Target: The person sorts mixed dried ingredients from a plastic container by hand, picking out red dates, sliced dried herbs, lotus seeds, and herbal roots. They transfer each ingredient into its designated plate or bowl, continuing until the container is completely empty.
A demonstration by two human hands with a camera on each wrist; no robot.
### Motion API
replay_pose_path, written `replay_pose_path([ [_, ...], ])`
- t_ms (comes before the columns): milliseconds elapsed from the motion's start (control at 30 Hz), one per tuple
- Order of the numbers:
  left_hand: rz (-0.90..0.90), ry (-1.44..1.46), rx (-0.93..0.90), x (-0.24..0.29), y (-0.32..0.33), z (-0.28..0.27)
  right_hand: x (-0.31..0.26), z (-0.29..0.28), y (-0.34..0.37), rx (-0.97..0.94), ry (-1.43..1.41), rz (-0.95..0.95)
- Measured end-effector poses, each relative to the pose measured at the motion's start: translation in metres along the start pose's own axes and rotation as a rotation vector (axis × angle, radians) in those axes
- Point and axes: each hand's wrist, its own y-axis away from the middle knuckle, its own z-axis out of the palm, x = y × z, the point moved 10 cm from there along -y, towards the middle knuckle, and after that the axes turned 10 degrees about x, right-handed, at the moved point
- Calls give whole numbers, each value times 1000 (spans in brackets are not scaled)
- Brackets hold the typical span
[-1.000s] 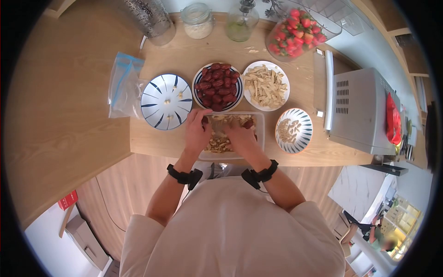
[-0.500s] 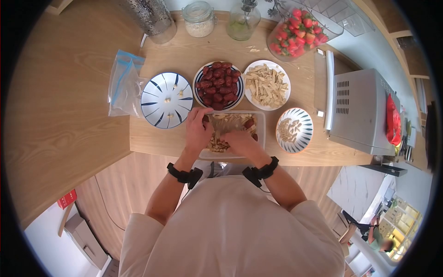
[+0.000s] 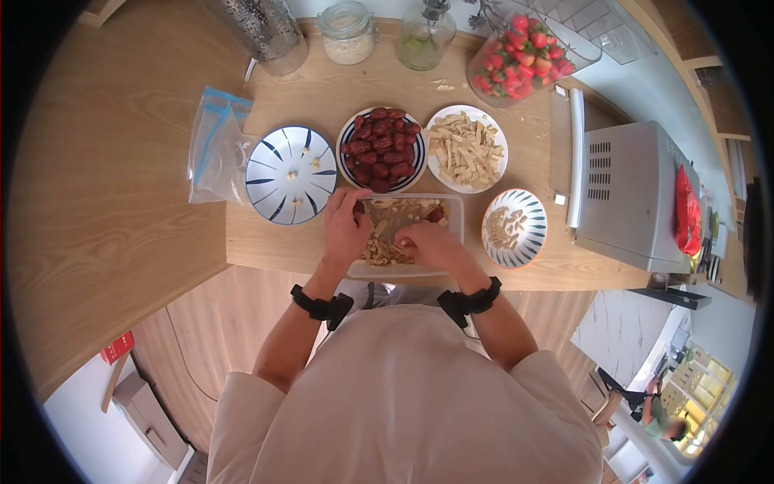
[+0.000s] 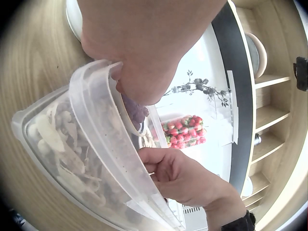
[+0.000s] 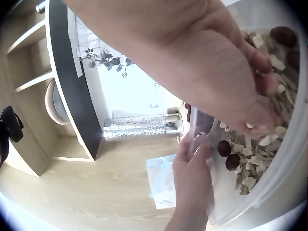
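Grips the left wall of a translucent plastic tub near its far corner with the left hand, curled fingers and thumb clamped at the rim. Reaches into the tub with the right hand, fingers curled and tips close together among pale dried slices and a few dark red dates. Cannot tell from these views about any piece between those tips.

Sits, as to the tub, at the near edge of the wooden counter, just in front of a blue-rimmed plate heaped with dried red dates, between a blue-patterned plate and a striped bowl.

Looks light and thin-walled, likely to flex under a hard squeeze and to slide on smooth wood; best held just under the rim, by opposite walls for lifting. Calls for a gentler touch with the slices: probably dry, nearly weightless and apt to snap, so best pinched flat between thumb and fingertip. Likely firmer and heavier with the dates, wrinkled enough for easy purchase around the middle.
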Motion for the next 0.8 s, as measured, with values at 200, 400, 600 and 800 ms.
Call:
replay_pose_path([
  [200,-60,2,-56,-5,1,2,12,6,-3,8,12,58],
  [400,14,26,14,2,-1,-2,9,-9,0,50,369,126],
  [600,14,24,15,1,-1,-1,8,29,0,-116,319,2],
  [800,11,22,14,1,-1,-2,2,45,-1,-243,98,-93],
])
